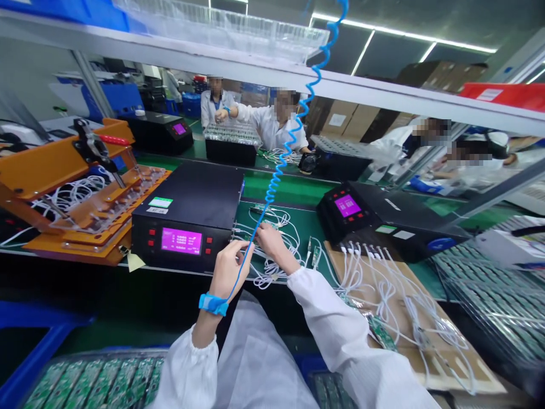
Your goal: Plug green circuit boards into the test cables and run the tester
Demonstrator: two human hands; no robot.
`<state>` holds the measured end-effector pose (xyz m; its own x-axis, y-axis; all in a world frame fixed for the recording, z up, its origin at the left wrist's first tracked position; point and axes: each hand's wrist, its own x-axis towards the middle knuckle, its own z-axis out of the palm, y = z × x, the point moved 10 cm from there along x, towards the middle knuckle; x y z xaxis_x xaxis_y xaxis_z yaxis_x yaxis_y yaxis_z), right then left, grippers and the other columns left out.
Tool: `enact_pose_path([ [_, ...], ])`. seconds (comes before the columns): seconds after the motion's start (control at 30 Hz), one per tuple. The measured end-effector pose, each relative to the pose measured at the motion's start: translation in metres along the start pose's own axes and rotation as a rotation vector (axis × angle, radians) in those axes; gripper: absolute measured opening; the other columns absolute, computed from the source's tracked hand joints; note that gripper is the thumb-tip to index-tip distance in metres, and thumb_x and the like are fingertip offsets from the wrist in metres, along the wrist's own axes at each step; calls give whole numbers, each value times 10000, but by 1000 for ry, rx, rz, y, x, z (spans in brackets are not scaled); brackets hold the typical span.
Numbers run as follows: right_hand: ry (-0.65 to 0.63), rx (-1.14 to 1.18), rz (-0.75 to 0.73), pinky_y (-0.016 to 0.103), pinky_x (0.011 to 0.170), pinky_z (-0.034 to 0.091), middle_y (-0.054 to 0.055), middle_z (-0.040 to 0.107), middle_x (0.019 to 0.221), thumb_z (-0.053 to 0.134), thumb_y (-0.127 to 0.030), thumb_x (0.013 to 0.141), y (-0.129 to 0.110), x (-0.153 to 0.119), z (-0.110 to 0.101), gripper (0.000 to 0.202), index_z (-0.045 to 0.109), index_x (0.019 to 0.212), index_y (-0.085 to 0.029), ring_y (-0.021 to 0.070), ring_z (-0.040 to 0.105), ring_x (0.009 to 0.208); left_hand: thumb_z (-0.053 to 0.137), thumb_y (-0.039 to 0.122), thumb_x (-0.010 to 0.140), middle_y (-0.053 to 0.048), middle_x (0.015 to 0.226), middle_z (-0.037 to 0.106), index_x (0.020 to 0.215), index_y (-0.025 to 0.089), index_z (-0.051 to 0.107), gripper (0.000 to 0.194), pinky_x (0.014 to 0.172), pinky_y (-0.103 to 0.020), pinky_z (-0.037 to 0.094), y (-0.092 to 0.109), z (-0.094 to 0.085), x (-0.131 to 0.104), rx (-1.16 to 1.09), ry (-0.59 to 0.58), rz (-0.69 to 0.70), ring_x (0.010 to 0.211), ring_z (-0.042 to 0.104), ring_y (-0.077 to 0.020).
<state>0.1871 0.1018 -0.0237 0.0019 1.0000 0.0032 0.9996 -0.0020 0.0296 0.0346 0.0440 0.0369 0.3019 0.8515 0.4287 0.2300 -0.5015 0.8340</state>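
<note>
My left hand (pixel 232 266), with a blue wrist strap (pixel 213 304) on its wrist, is by the right front corner of a black box (pixel 189 218) with a lit purple screen. Its fingers are curled together; what they hold, if anything, is hidden. Just right of it, my right hand (pixel 272 244) reaches in over a tangle of white cables (pixel 268 272), fingers bent closed around something I cannot make out. White cables run out of the box's right side behind both hands. Small green circuit boards (pixel 315 255) lie at the cables' ends.
An orange clamp fixture (pixel 85 193) stands at left. Another black box (pixel 383 218) at right has white cables leading over a cardboard sheet (pixel 447 352). Trays of circuit boards (pixel 97 378) are below. A blue coiled cord (pixel 293 133) hangs down to my wrist. People in white coats work opposite.
</note>
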Motion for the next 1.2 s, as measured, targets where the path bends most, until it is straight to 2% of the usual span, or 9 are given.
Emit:
enact_pose_path([
  [0.23, -50, -22, 94, 329, 923, 517, 196, 648, 1267, 569, -293, 1026, 9, -8, -1, 289, 708, 1208, -117, 292, 630, 1185, 605, 418, 983, -43, 926, 739, 976, 209, 754, 256, 540, -232, 466, -11, -3, -7, -29, -1, -45, 678, 609, -138],
  [0.53, -42, -31, 167, 378, 930, 540, 228, 661, 1259, 584, -265, 1007, 16, -8, 4, 280, 743, 1153, -87, 323, 637, 1172, 612, 410, 983, -32, 903, 731, 977, 206, 751, 246, 524, -230, 444, -9, -4, -9, -8, -7, -49, 666, 595, -129],
  [0.77, -50, -28, 168, 352, 897, 540, 220, 667, 1251, 615, -235, 991, 18, -10, 2, 235, 731, 1133, -89, 321, 662, 1158, 597, 368, 996, -29, 914, 725, 976, 204, 751, 226, 589, -235, 466, -9, -2, -9, -22, -11, -51, 691, 593, -126],
  [0.87, -67, -12, 169, 337, 882, 526, 197, 675, 1239, 631, -244, 985, 21, -14, -3, 221, 709, 1149, -117, 307, 678, 1137, 596, 351, 991, -32, 923, 729, 983, 201, 743, 210, 611, -242, 482, -12, 5, -8, -19, -34, -58, 690, 602, -128],
  [1.03, -89, 61, 201, 322, 805, 485, 137, 677, 1216, 680, -292, 964, 34, -20, -8, 168, 696, 1092, -184, 284, 704, 1039, 608, 355, 973, -48, 1016, 721, 1051, 192, 720, 213, 705, -286, 534, -22, 27, -2, -4, -82, -90, 685, 619, -126],
  [1.13, -17, 143, 218, 311, 746, 442, 110, 688, 1151, 705, -287, 941, 45, -25, -13, 121, 686, 1017, -195, 262, 698, 980, 622, 354, 956, -76, 1092, 694, 1100, 175, 698, 243, 757, -323, 561, -31, 42, 2, -27, -118, -141, 677, 632, -125],
  [1.2, 69, 226, 216, 303, 723, 415, 91, 702, 1084, 719, -279, 919, 52, -29, -18, 101, 669, 951, -198, 246, 685, 949, 623, 362, 952, -99, 1150, 666, 1191, 167, 658, 311, 708, -316, 567, -39, 50, 3, -62, -143, -201, 674, 633, -123],
])
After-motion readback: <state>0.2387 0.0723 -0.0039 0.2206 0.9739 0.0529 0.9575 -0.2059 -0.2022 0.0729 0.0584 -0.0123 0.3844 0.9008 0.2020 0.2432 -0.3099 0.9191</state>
